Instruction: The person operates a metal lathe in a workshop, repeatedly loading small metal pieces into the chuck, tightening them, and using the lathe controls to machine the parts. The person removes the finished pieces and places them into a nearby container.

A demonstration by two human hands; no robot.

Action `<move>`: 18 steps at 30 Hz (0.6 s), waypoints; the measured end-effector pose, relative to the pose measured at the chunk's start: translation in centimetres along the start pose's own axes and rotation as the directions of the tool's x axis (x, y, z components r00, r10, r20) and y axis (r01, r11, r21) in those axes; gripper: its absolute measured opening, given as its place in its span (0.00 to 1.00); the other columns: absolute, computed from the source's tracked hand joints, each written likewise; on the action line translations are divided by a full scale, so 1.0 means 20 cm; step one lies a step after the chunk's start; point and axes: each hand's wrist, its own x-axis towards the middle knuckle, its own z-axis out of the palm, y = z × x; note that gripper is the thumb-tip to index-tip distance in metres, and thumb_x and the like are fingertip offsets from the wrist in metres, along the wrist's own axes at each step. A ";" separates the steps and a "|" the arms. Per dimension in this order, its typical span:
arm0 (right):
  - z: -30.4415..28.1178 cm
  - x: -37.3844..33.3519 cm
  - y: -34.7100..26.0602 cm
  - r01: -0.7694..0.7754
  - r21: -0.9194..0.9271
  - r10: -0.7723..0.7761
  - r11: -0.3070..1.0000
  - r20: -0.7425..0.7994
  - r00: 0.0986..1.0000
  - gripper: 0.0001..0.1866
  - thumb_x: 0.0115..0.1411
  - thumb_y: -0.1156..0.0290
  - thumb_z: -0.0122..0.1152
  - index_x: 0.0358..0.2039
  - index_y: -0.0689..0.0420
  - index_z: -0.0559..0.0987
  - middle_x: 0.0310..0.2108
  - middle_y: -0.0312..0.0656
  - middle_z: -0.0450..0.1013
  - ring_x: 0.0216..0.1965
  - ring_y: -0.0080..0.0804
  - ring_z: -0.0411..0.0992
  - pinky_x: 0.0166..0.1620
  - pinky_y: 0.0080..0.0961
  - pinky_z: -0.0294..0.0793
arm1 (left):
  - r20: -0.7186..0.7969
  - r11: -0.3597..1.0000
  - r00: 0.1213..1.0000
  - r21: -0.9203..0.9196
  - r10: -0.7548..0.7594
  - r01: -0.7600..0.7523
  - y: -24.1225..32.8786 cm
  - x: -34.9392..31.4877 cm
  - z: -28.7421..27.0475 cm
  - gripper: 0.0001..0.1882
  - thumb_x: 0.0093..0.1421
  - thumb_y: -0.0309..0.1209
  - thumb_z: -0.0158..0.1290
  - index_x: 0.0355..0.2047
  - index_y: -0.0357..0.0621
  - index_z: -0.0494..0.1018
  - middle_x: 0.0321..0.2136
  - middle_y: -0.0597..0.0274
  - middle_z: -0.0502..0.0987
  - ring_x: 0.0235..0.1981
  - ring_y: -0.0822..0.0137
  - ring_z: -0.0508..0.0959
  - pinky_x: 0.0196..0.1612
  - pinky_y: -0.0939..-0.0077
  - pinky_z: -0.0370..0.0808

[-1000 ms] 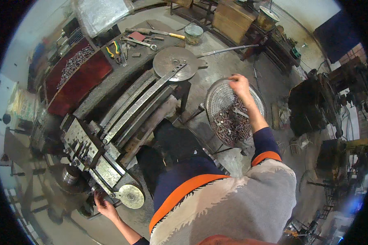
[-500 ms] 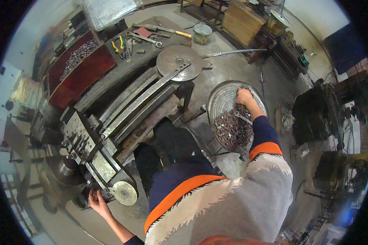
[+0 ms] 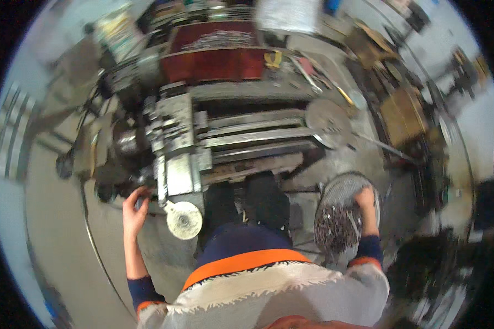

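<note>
My left hand is at the lower left end of a small metal lathe-like machine, thumb apart from the bent fingers. Its fingertips are beside a dark machine part, and I cannot tell whether they touch it. A pale round disc-shaped wheel sits just right of that hand. My right hand is closed over the far right side of a round perforated metal tray. Whatever it may hold is hidden and blurred. A heap of small brownish metal pieces fills the tray's near part.
Long metal rails run from the machine to a round metal plate. Behind stands a red bin of small metal parts. Pliers and a wrench lie on the bench. A long rod sticks out rightward.
The view has turned left, so the machine now lies more level across the picture. My right hand stays at the tray; my left hand stays by the machine's end, thumb now more apart.
</note>
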 end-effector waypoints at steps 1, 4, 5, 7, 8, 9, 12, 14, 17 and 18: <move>0.00 -0.04 -0.07 -0.044 0.305 0.144 0.951 -0.315 0.938 0.18 0.37 0.68 0.58 0.31 0.65 0.79 0.38 0.55 0.72 0.42 0.50 0.70 0.49 0.39 0.68 | -0.016 1.000 1.000 -0.011 0.006 -0.007 0.05 -0.02 -0.02 0.14 0.54 0.21 0.50 0.42 0.33 0.73 0.36 0.57 0.78 0.41 0.69 0.76 0.46 0.77 0.70; -0.21 -0.06 -0.36 0.200 0.629 0.091 0.751 -0.398 0.913 0.20 0.38 0.76 0.56 0.36 0.64 0.79 0.43 0.50 0.69 0.41 0.44 0.71 0.39 0.27 0.75 | -0.069 1.000 0.998 -0.006 0.003 -0.004 0.20 -0.05 -0.04 0.11 0.54 0.23 0.52 0.39 0.33 0.74 0.33 0.56 0.79 0.38 0.68 0.78 0.43 0.76 0.72; -0.17 -0.01 -0.42 0.456 0.616 -0.082 0.642 -0.536 0.840 0.22 0.37 0.75 0.59 0.38 0.63 0.78 0.42 0.49 0.69 0.38 0.41 0.72 0.40 0.30 0.73 | -0.064 0.998 0.996 0.007 0.070 -0.069 0.25 -0.01 -0.03 0.11 0.54 0.24 0.52 0.38 0.33 0.74 0.33 0.54 0.79 0.37 0.67 0.78 0.41 0.75 0.72; -0.63 -0.13 -0.96 0.693 0.506 -0.345 0.514 -0.617 0.707 0.24 0.36 0.74 0.59 0.40 0.60 0.77 0.45 0.51 0.68 0.46 0.45 0.68 0.48 0.36 0.69 | -0.084 0.996 0.993 0.033 0.081 -0.079 0.35 0.00 0.01 0.10 0.54 0.28 0.54 0.34 0.34 0.75 0.32 0.50 0.78 0.34 0.61 0.79 0.38 0.72 0.73; -0.78 -0.19 -1.18 0.798 0.456 -0.411 0.394 -0.689 0.597 0.27 0.34 0.71 0.61 0.42 0.60 0.77 0.45 0.52 0.68 0.48 0.48 0.66 0.51 0.37 0.66 | -0.053 0.987 0.987 0.050 0.154 -0.151 0.41 0.05 0.06 0.10 0.54 0.30 0.55 0.32 0.35 0.76 0.29 0.49 0.78 0.32 0.57 0.78 0.37 0.70 0.73; -0.92 -0.24 -1.38 0.827 0.502 -0.501 0.252 -0.664 0.555 0.29 0.35 0.68 0.62 0.44 0.59 0.76 0.46 0.53 0.67 0.49 0.50 0.65 0.52 0.38 0.66 | -0.025 0.975 0.977 0.067 0.214 -0.212 0.46 0.09 0.11 0.11 0.53 0.33 0.56 0.31 0.36 0.76 0.27 0.49 0.77 0.31 0.54 0.78 0.35 0.68 0.73; -1.26 -0.40 -1.87 0.942 0.334 -0.745 -0.012 -0.632 0.215 0.31 0.35 0.71 0.59 0.46 0.60 0.74 0.49 0.54 0.64 0.49 0.50 0.66 0.51 0.34 0.66 | -0.032 0.891 0.898 0.145 0.438 -0.430 0.57 0.15 0.25 0.15 0.55 0.41 0.54 0.24 0.39 0.75 0.19 0.52 0.74 0.26 0.51 0.76 0.44 0.61 0.71; -1.39 -0.47 -2.06 0.938 0.289 -0.790 -0.192 -0.612 0.027 0.31 0.37 0.69 0.60 0.47 0.62 0.71 0.50 0.55 0.62 0.49 0.54 0.65 0.50 0.36 0.67 | -0.006 0.855 0.867 0.169 0.498 -0.491 0.58 0.16 0.30 0.18 0.56 0.43 0.52 0.19 0.42 0.73 0.15 0.54 0.72 0.25 0.52 0.75 0.52 0.54 0.65; -1.47 -0.52 -2.20 0.936 0.242 -0.817 -0.255 -0.572 -0.074 0.29 0.37 0.71 0.59 0.44 0.65 0.72 0.47 0.56 0.63 0.47 0.54 0.66 0.48 0.37 0.68 | -0.055 0.907 0.908 0.103 0.416 -0.409 0.58 0.10 0.27 0.19 0.58 0.43 0.50 0.19 0.41 0.73 0.15 0.53 0.72 0.25 0.52 0.75 0.52 0.53 0.65; -1.47 -0.52 -2.22 0.939 0.228 -0.822 -0.258 -0.562 -0.089 0.29 0.37 0.71 0.59 0.44 0.65 0.72 0.47 0.56 0.63 0.47 0.54 0.66 0.48 0.37 0.68 | -0.048 0.911 0.913 0.102 0.405 -0.399 0.55 0.08 0.25 0.19 0.58 0.43 0.50 0.19 0.41 0.73 0.15 0.53 0.72 0.25 0.52 0.75 0.52 0.53 0.65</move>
